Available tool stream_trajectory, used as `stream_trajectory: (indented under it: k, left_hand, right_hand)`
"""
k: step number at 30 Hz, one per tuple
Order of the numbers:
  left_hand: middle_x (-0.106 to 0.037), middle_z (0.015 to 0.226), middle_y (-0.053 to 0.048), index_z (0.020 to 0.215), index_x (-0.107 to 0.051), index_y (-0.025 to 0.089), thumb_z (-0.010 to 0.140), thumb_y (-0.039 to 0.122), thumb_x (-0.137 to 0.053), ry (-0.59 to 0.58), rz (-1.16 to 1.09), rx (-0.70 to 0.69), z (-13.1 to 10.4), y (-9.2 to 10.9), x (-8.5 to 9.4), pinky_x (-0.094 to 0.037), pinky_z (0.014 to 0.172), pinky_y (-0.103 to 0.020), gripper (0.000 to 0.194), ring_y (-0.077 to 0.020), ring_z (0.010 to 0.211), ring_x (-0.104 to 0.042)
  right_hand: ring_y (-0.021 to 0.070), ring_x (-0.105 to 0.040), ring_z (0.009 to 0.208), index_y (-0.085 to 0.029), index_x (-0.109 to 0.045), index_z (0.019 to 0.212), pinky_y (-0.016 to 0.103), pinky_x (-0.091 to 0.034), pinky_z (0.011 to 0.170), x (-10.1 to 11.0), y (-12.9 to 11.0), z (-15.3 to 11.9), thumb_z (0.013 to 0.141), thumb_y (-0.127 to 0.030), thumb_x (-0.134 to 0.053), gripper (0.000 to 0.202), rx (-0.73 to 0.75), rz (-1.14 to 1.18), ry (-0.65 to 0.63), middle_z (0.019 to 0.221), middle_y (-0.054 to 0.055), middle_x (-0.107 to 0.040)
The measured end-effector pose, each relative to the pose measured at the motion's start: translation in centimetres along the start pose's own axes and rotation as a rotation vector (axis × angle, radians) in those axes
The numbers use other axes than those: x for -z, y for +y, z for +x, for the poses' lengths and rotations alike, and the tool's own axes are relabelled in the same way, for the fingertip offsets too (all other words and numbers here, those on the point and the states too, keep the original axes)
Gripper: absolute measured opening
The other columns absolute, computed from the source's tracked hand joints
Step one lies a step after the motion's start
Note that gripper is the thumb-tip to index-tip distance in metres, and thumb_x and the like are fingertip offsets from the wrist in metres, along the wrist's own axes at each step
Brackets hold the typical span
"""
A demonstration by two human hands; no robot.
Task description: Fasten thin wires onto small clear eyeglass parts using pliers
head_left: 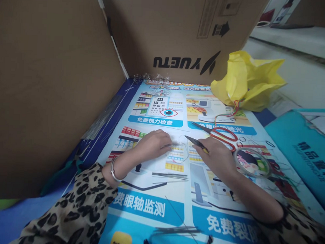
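Observation:
My left hand point(156, 145) is closed in a pinch on a thin wire point(188, 154), which curves in an open loop toward the right. In my right hand point(216, 156) is a pair of needle-nose pliers point(196, 142), dark tip pointing left. The pliers' tip lies near the wire; I cannot tell whether they touch. Just beyond my right hand lie red-handled scissors point(223, 134). A roll of clear tape point(252, 163) sits beside my right wrist. Short straight wires point(170, 176) form a small bundle between my forearms.
A printed poster point(172, 204) covers the table. Cardboard walls point(165, 36) rise at the back and left. Twisted wire pieces point(161, 88) are at the back, a yellow paper bag point(246, 80) back right, a teal box point(300, 148) right, green-handled pliers point(75, 163) left. More wires point(177, 229) lie in front.

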State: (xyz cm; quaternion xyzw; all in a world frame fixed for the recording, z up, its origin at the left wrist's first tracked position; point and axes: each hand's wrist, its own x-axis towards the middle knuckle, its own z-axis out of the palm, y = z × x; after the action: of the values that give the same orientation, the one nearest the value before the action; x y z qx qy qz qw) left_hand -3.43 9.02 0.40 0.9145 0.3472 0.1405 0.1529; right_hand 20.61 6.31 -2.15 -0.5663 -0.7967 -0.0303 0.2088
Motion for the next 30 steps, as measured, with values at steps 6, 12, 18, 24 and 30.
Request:
stream_trajectory:
  k: [6, 12, 18, 24, 30]
  left_hand:
    - [-0.063, 0.091, -0.008, 0.096, -0.064, 0.019, 0.084, 0.026, -0.047, 0.024, -0.115, 0.019, 0.1, 0.1, 0.2, -0.038, 0.086, -0.037, 0.022, -0.0203, 0.092, -0.053]
    - [-0.059, 0.111, -0.008, 0.117, -0.054, 0.023, 0.078, 0.031, -0.056, -0.040, -0.150, 0.024, -1.0, 0.9, 1.2, -0.035, 0.093, -0.039, 0.040, -0.0217, 0.105, -0.049]
    - [-0.055, 0.117, -0.007, 0.122, -0.048, 0.023, 0.073, 0.039, -0.062, -0.073, -0.090, 0.020, -0.9, 1.3, 0.8, -0.033, 0.094, -0.041, 0.053, -0.0251, 0.110, -0.045]
    - [-0.056, 0.116, -0.007, 0.117, -0.052, 0.023, 0.074, 0.037, -0.061, -0.064, -0.073, 0.013, -0.8, 1.1, 0.6, -0.034, 0.093, -0.040, 0.047, -0.0245, 0.108, -0.046]
    - [-0.056, 0.115, -0.006, 0.115, -0.053, 0.022, 0.073, 0.044, -0.060, -0.054, -0.048, 0.028, -0.7, 1.2, 0.4, -0.034, 0.092, -0.040, 0.048, -0.0247, 0.108, -0.045]
  right_hand:
    - [0.0173, -0.057, 0.075, -0.019, -0.062, 0.081, 0.027, -0.039, 0.063, -0.2, 0.0, 0.0, 0.085, -0.038, -0.044, 0.027, -0.007, -0.007, 0.004, 0.075, 0.005, -0.062]
    - [0.0180, -0.057, 0.077, -0.019, -0.062, 0.084, 0.027, -0.040, 0.065, -0.1, 0.0, -0.1, 0.085, -0.038, -0.043, 0.026, -0.007, 0.009, 0.000, 0.077, 0.005, -0.063]
    - [0.0180, -0.056, 0.077, -0.019, -0.062, 0.083, 0.028, -0.039, 0.067, -0.2, 0.1, -0.2, 0.085, -0.039, -0.044, 0.027, 0.001, 0.013, 0.001, 0.077, 0.005, -0.062]
    - [0.0179, -0.056, 0.078, -0.019, -0.062, 0.084, 0.028, -0.038, 0.067, -0.3, 0.1, -0.2, 0.085, -0.037, -0.044, 0.026, 0.006, 0.016, -0.014, 0.078, 0.006, -0.062]
    - [0.0178, -0.056, 0.080, -0.018, -0.062, 0.085, 0.027, -0.038, 0.069, -0.3, 0.0, -0.2, 0.085, -0.037, -0.045, 0.025, -0.005, 0.014, -0.012, 0.080, 0.005, -0.062]
